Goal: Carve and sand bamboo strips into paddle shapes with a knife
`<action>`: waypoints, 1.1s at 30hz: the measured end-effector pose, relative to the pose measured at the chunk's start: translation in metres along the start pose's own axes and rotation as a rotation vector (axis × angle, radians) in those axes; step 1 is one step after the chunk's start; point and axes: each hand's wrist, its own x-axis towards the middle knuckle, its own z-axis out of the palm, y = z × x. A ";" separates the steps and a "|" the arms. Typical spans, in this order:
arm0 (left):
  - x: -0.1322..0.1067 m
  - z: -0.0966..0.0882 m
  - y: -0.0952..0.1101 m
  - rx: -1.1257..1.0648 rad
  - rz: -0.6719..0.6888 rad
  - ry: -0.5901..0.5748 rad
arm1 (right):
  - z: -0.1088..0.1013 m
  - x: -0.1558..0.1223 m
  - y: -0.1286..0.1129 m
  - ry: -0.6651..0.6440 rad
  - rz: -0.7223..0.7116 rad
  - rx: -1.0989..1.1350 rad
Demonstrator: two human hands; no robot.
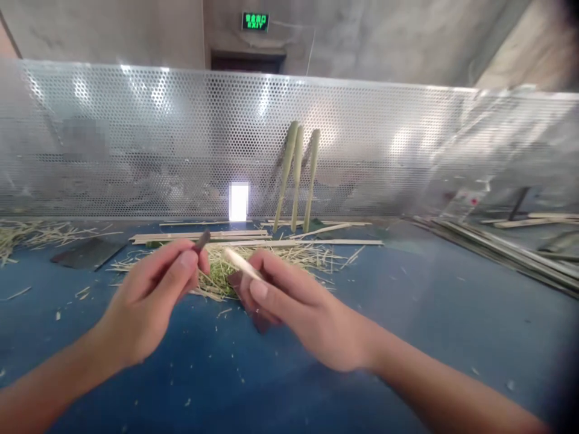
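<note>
My left hand (pixel 158 289) pinches a short dark stick-like piece (pixel 203 239) between thumb and fingers, its tip pointing up. Opposite it, my right hand (pixel 294 301) is closed around a pale, slim piece (pixel 242 263), perhaps wood or bamboo, whose end points toward the left hand. A small gap separates the two held pieces. Beneath the right fingers shows a dark reddish flat thing (pixel 261 320); I cannot tell whether the hand holds it. Behind both hands lies a heap of thin green and straw-coloured shavings (pixel 217 274).
Three slim green stalks (pixel 296 175) with thicker tops lean on a perforated metal panel (pixel 181 144). Long pale strips (pixel 203 235) lie before it on the blue table (pixel 203 374). At left are a dark flat sheet (pixel 88 253) and more shavings; long strips (pixel 497 253) lie right.
</note>
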 end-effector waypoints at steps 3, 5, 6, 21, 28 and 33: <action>0.010 -0.008 0.038 0.202 0.222 0.073 | 0.003 0.005 -0.011 0.082 -0.053 0.163; 0.011 -0.007 0.055 0.381 0.312 0.108 | 0.005 0.004 -0.014 0.128 -0.098 0.198; 0.011 -0.004 0.061 0.467 0.352 0.124 | 0.006 0.002 -0.015 0.143 -0.120 0.202; 0.002 0.007 0.062 0.842 0.688 0.199 | 0.014 -0.006 -0.003 0.045 -0.251 0.363; 0.006 0.012 0.066 0.621 0.537 0.052 | 0.012 -0.007 -0.002 0.092 -0.237 0.284; 0.006 0.009 0.064 0.596 0.493 0.028 | 0.010 -0.005 0.000 0.110 -0.243 0.278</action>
